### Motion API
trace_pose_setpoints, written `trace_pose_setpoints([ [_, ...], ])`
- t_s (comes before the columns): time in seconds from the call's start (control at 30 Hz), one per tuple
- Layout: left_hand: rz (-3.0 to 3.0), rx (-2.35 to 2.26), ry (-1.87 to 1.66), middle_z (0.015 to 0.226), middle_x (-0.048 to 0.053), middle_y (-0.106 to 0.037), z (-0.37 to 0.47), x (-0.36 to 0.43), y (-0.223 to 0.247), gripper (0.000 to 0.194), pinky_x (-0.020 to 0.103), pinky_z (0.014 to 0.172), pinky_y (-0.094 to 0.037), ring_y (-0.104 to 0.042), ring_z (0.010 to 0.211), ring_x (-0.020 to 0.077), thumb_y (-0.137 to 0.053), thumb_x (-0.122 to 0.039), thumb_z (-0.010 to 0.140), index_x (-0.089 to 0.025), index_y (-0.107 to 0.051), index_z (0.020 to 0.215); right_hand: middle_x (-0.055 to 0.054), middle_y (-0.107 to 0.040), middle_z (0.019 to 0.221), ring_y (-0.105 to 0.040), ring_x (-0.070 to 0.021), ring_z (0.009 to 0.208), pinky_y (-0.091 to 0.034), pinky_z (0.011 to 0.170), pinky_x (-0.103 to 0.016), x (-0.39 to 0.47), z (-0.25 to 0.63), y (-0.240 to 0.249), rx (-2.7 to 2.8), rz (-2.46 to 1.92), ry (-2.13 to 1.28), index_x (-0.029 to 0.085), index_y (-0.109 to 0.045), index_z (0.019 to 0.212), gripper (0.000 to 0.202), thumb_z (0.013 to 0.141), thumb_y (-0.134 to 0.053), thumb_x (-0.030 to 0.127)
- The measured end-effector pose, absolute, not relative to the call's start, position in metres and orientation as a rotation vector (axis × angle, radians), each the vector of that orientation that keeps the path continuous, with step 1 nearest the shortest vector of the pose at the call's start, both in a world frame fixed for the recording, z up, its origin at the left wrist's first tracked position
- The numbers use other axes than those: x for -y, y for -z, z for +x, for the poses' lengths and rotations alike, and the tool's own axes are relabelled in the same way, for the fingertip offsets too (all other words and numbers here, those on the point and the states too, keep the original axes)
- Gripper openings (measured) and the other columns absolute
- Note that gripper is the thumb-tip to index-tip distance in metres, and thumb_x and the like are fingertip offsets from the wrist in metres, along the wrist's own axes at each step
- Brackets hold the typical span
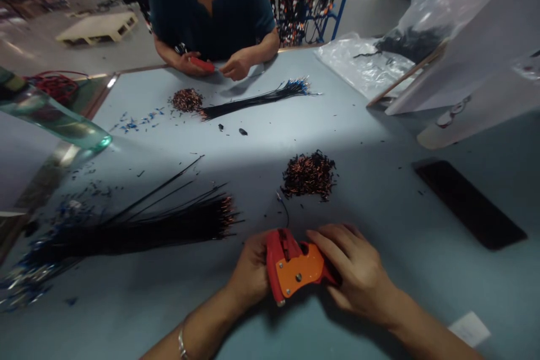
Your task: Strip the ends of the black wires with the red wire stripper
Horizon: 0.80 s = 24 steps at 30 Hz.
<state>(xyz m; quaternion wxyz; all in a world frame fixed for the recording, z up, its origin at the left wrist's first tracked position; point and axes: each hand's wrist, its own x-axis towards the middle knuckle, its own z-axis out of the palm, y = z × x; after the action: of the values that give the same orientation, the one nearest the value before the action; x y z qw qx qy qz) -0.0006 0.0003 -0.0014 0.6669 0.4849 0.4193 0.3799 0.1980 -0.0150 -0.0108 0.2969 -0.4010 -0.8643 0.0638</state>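
Observation:
My right hand (358, 273) is wrapped round the handles of a red and orange wire stripper (297, 273), whose jaw end points left. Close against that jaw end is my left hand (253, 267), closed, with its fingertips partly hidden behind the tool. A short black wire (287, 215) with a blue-and-metal tip rises from behind the stripper's head, apparently pinched in my left hand. To the left lies a thick bundle of black wires (156, 230), copper ends facing right and blue terminals at the far left. Beyond the tool is a heap of stripped insulation bits (310, 174).
Across the table (261, 146) a co-worker (211, 11) holds a red tool (202, 64) behind another wire bundle (257, 100) and scrap pile (186, 100). A black phone-like slab (470, 202) lies right. A greenish bottle (63, 118) stands left; plastic bags (363, 62) sit far right.

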Motion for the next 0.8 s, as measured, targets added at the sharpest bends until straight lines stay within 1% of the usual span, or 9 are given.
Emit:
trace_pose_setpoints([
  [0.17, 1.159, -0.919, -0.854, 0.061, -0.001, -0.059, -0.0009, -0.0015, -0.0022, 0.011, 0.021, 0.057, -0.044, -0.051, 0.057, 0.0099, -0.072, -0.019, 0.070, -0.014, -0.063, 0.066, -0.019, -0.064, 0.093, -0.062, -0.0296, 0.081, -0.052, 0.069, -0.049, 0.0152, 0.1994, 0.0078, 2.310, -1.059, -0.167, 0.005, -0.053, 0.118, 0.044, 0.077, -0.052, 0.020],
  [0.3, 1.149, -0.930, -0.832, 0.061, -0.001, -0.059, 0.0005, -0.0014, -0.0022, 0.010, 0.021, 0.057, -0.044, -0.050, 0.056, 0.0096, -0.073, -0.019, 0.070, -0.014, -0.065, 0.066, -0.017, -0.066, 0.084, -0.062, -0.0265, 0.070, -0.052, 0.060, -0.043, 0.0155, 0.1985, 0.0061, 2.293, -1.039, -0.145, 0.005, -0.056, 0.112, 0.038, 0.076, -0.052, 0.018],
  [0.5, 1.094, -0.952, -0.814, 0.056, -0.004, -0.055, 0.0020, -0.0002, 0.0011, 0.016, 0.018, 0.053, -0.040, -0.045, 0.053, 0.0073, -0.077, -0.019, 0.067, -0.014, -0.064, 0.060, -0.013, -0.066, 0.074, -0.060, -0.0232, 0.060, -0.048, 0.051, -0.036, 0.0154, 0.1983, 0.0080, 2.292, -1.018, -0.107, 0.006, -0.058, 0.105, 0.033, 0.075, -0.048, 0.011],
  [0.8, 0.970, -0.920, -0.780, 0.057, -0.002, -0.063, 0.0025, -0.0008, -0.0013, 0.012, 0.019, 0.054, -0.045, -0.051, 0.051, 0.0079, -0.081, -0.021, 0.063, -0.015, -0.071, 0.064, -0.011, -0.063, 0.066, -0.054, -0.0208, 0.052, -0.045, 0.047, -0.034, 0.0159, 0.1991, 0.0098, 2.290, -0.986, -0.112, 0.006, -0.057, 0.103, 0.029, 0.076, -0.048, 0.010],
])
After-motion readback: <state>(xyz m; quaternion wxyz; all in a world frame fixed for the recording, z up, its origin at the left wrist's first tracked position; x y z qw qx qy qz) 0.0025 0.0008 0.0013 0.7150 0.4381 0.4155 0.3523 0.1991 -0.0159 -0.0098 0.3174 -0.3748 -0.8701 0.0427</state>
